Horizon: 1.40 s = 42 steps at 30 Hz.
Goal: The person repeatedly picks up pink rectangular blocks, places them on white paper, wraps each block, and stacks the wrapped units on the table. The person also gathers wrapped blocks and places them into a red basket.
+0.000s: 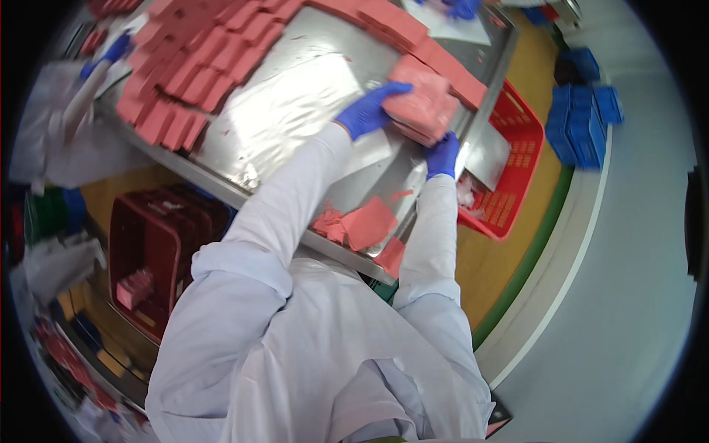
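A stack of soft pink slabs [419, 94] is held at the right of the steel table, between my blue-gloved hands. My left hand [365, 111] grips its left side, while my right hand [442, 155] closes on the lower right corner. Below them on the table [317, 52] lie loose pink pieces and scraps [369, 221]. A pale, shiny sheet [281, 111] is spread left of my hands. Rows of pink blocks [199, 74] line the table's left and far side.
A co-worker's gloved hand [114, 52] is at left; another's [458, 9] is at the top. A red basket [517, 162] stands beside the table's right edge, dark red crates [148, 221] below its left. Blue crates [576, 125] sit along the right wall [628, 258].
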Motion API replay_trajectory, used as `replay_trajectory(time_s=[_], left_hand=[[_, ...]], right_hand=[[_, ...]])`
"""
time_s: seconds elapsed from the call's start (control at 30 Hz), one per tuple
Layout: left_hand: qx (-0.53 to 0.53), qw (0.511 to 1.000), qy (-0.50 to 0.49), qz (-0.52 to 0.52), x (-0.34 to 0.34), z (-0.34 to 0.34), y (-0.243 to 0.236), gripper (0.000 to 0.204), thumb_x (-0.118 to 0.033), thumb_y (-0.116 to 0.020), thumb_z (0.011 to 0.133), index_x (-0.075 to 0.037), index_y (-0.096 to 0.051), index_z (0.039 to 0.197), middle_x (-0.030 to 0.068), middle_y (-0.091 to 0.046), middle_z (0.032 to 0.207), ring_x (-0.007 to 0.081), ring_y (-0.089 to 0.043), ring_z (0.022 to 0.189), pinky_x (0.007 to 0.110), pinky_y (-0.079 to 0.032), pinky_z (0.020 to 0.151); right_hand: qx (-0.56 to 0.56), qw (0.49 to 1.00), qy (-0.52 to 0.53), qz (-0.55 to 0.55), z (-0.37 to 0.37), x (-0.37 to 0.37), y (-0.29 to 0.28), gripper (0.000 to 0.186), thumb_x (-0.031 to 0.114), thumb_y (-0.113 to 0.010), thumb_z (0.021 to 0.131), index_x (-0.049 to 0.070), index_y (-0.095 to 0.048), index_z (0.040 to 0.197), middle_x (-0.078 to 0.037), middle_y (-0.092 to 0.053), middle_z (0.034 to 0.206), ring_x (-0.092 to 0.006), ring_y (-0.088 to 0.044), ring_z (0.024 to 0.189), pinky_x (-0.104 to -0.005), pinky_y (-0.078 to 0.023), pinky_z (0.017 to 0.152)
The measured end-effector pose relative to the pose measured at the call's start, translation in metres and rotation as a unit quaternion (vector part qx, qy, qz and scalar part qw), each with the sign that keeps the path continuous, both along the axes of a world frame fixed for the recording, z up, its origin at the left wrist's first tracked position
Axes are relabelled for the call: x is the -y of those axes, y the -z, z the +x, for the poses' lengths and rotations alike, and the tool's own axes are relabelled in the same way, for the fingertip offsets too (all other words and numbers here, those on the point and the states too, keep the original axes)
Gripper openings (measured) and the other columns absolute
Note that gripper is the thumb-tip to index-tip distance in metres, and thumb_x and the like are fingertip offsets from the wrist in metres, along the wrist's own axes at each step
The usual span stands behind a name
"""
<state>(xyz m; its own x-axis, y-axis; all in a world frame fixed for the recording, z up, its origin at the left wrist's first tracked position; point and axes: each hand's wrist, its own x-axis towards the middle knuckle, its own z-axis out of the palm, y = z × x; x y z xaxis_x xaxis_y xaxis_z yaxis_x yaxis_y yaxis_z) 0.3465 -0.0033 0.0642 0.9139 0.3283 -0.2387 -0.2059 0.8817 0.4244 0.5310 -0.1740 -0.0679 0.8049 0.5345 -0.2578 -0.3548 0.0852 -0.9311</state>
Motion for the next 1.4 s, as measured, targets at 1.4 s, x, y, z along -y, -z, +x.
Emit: replay_trajectory(time_s=[1.4], left_hand=[[-0.872, 0.187, -0.217, 0.398, 0.13, -0.975, 0.141, 0.042, -0.035, -0.061, 0.086, -0.014, -0.058, 0.122, 0.008, -0.049, 0.135, 0.0296, -0.043, 0.124, 0.049, -0.033, 0.101]], right_hand=[[-0.072, 0.554, -0.8, -0.22, -1.026, -0.156, 0.05, 0.081, 0.069, -0.054, 0.081, 0.017, -0.043, 0.142, -0.007, -0.041, 0.147, -0.027, -0.034, 0.134, -0.0471, -0.027, 0.105]])
